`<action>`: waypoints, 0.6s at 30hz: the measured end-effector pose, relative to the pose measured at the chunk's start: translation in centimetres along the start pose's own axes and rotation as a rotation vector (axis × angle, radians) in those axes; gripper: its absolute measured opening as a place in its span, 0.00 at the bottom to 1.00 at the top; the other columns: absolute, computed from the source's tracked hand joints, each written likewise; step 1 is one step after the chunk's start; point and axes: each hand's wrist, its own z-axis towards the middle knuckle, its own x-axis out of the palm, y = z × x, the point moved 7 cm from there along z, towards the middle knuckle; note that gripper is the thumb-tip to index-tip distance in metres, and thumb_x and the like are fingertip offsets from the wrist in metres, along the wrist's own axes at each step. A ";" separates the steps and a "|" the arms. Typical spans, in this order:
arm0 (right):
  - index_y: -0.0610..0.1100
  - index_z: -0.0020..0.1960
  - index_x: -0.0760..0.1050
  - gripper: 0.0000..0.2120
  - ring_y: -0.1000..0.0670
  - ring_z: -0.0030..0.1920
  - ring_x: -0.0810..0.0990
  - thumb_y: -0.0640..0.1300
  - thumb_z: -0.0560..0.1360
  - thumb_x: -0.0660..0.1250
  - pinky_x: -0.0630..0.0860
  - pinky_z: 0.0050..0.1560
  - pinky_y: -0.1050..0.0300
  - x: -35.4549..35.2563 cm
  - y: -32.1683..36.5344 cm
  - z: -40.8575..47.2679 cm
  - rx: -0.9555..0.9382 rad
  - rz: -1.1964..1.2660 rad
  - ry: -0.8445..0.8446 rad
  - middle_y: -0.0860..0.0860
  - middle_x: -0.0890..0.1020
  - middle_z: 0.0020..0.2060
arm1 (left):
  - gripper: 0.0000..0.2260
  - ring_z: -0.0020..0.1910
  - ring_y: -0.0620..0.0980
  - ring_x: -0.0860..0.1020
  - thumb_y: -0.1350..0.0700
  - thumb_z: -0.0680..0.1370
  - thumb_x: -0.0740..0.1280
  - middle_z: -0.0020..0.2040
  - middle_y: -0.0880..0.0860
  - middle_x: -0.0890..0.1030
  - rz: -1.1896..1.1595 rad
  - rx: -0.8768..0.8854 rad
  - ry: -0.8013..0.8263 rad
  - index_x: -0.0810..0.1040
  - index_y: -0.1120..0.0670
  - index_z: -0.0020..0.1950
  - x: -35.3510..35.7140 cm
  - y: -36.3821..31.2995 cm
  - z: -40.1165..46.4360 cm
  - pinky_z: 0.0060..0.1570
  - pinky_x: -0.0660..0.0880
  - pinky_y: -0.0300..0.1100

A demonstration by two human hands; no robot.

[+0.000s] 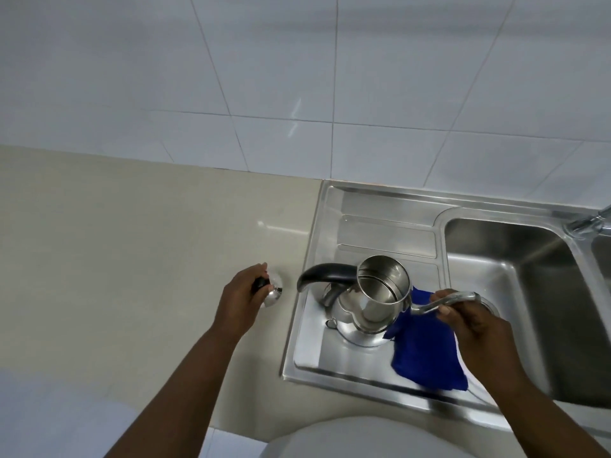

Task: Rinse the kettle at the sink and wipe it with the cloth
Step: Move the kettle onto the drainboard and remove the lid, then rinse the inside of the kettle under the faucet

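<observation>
A shiny steel kettle (370,299) with a black handle stands upright and lidless on the sink's drainboard (373,233). My right hand (463,315) grips its thin curved spout. A blue cloth (426,348) lies on the drainboard under and right of the kettle, partly beneath my right hand. My left hand (241,299) holds the kettle's steel lid (274,292) by its black knob, low over the beige counter just left of the sink.
The steel sink basin (515,292) lies to the right of the drainboard, with a tap (588,223) at the far right edge. A beige countertop (132,242) stretches left. White wall tiles rise behind.
</observation>
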 end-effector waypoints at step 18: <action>0.52 0.52 0.82 0.11 0.63 0.53 0.80 0.38 0.76 0.68 0.76 0.57 0.60 -0.2 0.0 -0.3 0.035 0.032 -0.034 0.68 0.80 0.54 | 0.24 0.65 0.48 0.75 0.59 0.73 0.73 0.63 0.49 0.79 0.039 -0.030 0.001 0.73 0.51 0.67 0.3 2.1 -0.8 0.66 0.69 0.43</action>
